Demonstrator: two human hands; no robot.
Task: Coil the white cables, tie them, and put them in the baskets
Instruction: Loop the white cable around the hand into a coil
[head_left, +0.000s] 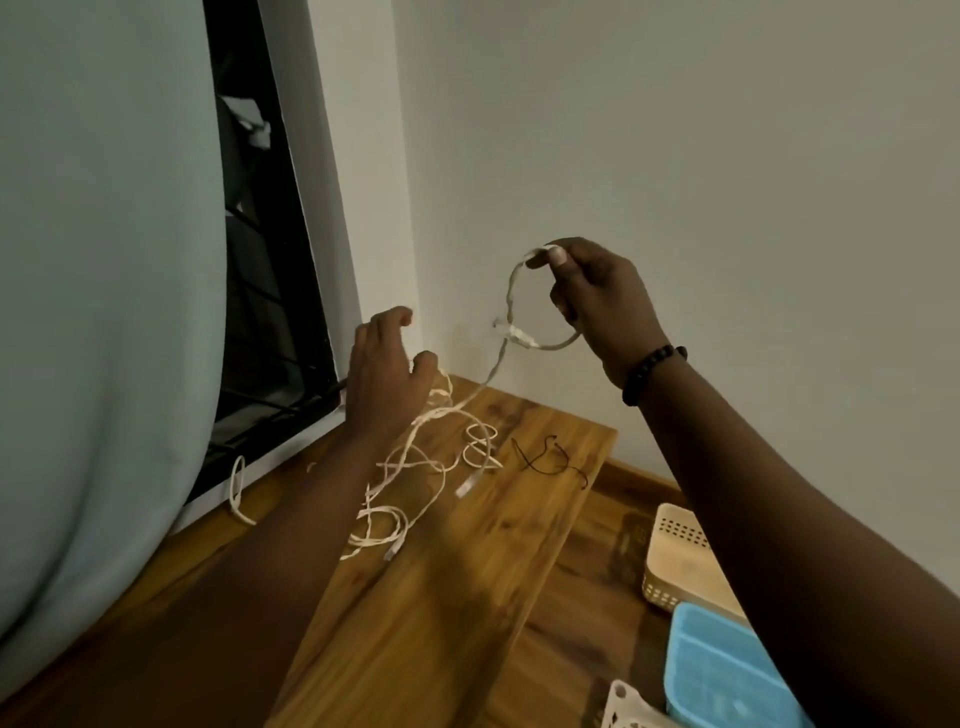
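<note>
My right hand (597, 296) is raised in front of the wall and pinches a white cable (511, 291) that curves into one loop below the fingers. The cable's tail runs down to a tangle of white cables (410, 467) on the wooden board (441, 597). My left hand (387, 369) hovers over the far end of the tangle with fingers loosely spread; I cannot tell whether it touches a strand. A thin black tie (550, 460) lies on the board to the right of the cables. A beige basket (675, 561), a blue basket (727, 670) and a white basket (628, 709) sit at lower right.
A pale curtain (104, 312) fills the left side beside a dark window with bars (270, 312). A stray white cable loop (238, 488) hangs by the window sill. The white wall (675, 156) stands close behind the board. Wooden floor surrounds the board.
</note>
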